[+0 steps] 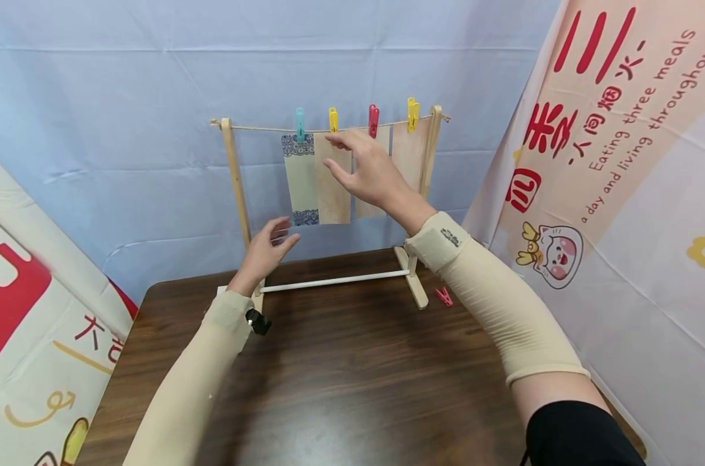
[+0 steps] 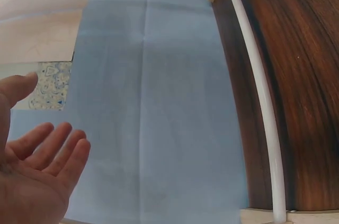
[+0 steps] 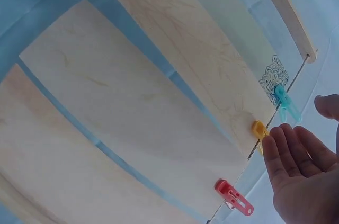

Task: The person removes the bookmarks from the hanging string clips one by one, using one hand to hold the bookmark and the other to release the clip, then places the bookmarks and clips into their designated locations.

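Note:
Several paper strips hang by clothespins from a cord on a wooden frame [image 1: 235,175]. At the left end, a teal clothespin [image 1: 300,124] holds a pale green strip [image 1: 302,184] with blue patterned ends. Beside it a yellow clothespin [image 1: 333,119] holds a tan strip [image 1: 333,200]. My right hand [image 1: 369,169] is raised in front of the strips, fingers extended and holding nothing; in the right wrist view its fingertips overlap the yellow clothespin [image 3: 258,128]. My left hand [image 1: 267,252], empty with loosely bent fingers, is near the green strip's patterned lower end [image 2: 52,85].
Farther right, a red clothespin [image 1: 373,120] and another yellow clothespin [image 1: 413,115] grip more strips. A loose pink clothespin [image 1: 443,296] lies on the dark wooden table [image 1: 340,369] by the frame's right foot. A white rod [image 1: 335,281] joins the feet; blue cloth hangs behind.

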`<state>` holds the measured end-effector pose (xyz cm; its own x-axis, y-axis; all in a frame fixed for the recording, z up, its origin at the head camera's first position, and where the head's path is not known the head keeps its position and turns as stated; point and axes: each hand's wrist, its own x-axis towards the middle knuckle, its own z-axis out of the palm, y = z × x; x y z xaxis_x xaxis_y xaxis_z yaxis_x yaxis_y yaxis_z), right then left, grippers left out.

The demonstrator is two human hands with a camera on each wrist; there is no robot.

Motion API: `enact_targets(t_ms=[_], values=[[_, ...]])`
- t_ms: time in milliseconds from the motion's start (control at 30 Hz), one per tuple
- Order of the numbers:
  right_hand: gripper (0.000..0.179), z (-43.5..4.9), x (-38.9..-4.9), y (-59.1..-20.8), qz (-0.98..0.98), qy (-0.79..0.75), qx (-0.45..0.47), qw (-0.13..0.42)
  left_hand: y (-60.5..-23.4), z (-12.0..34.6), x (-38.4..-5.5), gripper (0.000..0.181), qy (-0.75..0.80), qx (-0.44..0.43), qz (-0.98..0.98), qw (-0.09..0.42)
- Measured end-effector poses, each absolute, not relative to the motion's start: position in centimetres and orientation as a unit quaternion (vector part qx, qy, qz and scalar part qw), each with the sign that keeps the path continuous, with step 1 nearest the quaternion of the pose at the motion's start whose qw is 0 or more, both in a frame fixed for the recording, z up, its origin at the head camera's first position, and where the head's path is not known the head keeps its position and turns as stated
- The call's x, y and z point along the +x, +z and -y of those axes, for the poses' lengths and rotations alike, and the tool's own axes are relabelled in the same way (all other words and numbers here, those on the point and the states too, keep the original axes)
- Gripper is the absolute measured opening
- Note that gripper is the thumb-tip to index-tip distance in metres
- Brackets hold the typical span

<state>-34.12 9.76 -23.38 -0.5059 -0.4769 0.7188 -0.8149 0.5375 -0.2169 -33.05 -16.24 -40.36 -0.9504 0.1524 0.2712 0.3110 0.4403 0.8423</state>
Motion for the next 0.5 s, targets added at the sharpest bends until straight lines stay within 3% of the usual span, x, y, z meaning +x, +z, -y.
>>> enact_targets(t_ms=[500], values=[[0.045,-8.82,-34.79,-22.34,0.826,0.262,0.399,0.301,-40.57,15.54,-33.92,0.064,-0.515,-0.145,0.842,0.072]])
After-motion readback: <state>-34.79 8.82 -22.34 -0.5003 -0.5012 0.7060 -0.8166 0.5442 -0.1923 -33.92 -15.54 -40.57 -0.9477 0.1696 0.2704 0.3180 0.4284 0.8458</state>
